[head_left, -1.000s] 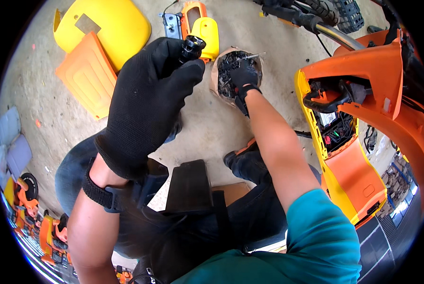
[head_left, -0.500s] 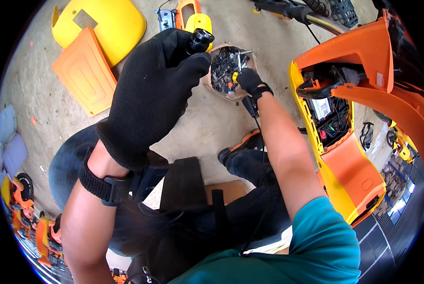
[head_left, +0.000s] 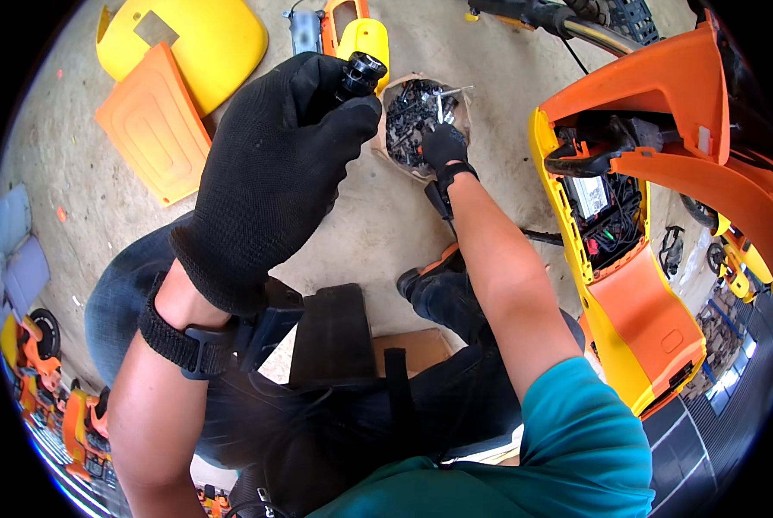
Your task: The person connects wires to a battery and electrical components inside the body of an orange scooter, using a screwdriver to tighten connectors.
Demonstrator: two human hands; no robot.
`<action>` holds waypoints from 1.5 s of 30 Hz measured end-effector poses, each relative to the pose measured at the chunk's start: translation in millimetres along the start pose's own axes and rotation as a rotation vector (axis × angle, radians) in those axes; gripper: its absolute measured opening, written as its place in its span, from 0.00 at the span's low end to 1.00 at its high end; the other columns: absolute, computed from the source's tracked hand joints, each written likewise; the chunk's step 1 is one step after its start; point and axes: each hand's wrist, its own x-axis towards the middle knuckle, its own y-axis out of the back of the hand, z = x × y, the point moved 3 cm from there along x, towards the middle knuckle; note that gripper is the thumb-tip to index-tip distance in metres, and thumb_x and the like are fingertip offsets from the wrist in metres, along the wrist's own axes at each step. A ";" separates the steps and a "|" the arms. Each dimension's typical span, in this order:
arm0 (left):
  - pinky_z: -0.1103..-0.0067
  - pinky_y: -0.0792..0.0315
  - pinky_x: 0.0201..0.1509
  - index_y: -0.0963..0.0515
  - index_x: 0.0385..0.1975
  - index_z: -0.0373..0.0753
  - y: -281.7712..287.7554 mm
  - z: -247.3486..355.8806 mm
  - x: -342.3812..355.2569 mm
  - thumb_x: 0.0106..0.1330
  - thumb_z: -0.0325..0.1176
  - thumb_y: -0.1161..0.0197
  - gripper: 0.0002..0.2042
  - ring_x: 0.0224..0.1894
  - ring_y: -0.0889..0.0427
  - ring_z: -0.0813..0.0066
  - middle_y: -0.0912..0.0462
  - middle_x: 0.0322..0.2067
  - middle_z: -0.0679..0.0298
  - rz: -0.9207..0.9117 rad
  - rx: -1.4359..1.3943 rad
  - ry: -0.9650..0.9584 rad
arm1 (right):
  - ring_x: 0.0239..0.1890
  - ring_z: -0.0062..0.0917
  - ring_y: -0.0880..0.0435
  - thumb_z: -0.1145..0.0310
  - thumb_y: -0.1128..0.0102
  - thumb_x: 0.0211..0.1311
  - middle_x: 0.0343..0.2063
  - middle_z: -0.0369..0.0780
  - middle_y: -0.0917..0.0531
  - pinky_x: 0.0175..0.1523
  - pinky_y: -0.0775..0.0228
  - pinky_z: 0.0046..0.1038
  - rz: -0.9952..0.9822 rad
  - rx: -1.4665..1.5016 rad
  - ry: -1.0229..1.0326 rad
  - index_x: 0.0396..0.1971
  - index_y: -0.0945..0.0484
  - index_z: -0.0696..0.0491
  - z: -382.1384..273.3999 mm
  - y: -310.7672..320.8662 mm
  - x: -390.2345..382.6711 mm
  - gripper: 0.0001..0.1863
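Note:
Gloved in black, my left hand (head_left: 278, 164) is raised at the left centre, close to the camera. Its thumb and fingers are closed on a short black cylindrical part (head_left: 362, 74) with a shiny rim. Farther off, my right hand (head_left: 445, 145), also gloved, reaches into an open brown bag (head_left: 388, 154) full of small dark screws and fittings (head_left: 406, 112). A silver T-handle wrench (head_left: 440, 105) projects from the right fingers over the bag, its crossbar away from me. The fingertips of that hand are hidden from view.
A yellow shell (head_left: 222, 43) and an orange panel (head_left: 155, 125) lie on the concrete floor at the left. To the right stands a yellow and orange vehicle body (head_left: 641, 293) with exposed wiring. My shoe (head_left: 430, 272) rests below the bag.
My right hand has shifted slightly left over the bag, and the yellow piece beside its fingers no longer shows. The wrench's crossbar has turned a little. My left hand is nearly still.

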 end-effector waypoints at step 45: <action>0.83 0.26 0.46 0.19 0.45 0.33 3.2 1.0 2.9 0.67 0.33 0.37 0.12 0.36 0.19 0.80 0.17 0.32 0.65 0.019 0.073 -0.075 | 0.32 0.40 0.15 0.68 0.40 0.55 0.29 0.49 0.16 0.37 0.25 0.39 -0.062 0.007 0.253 0.34 0.18 0.56 67.0 -0.9 31.6 0.10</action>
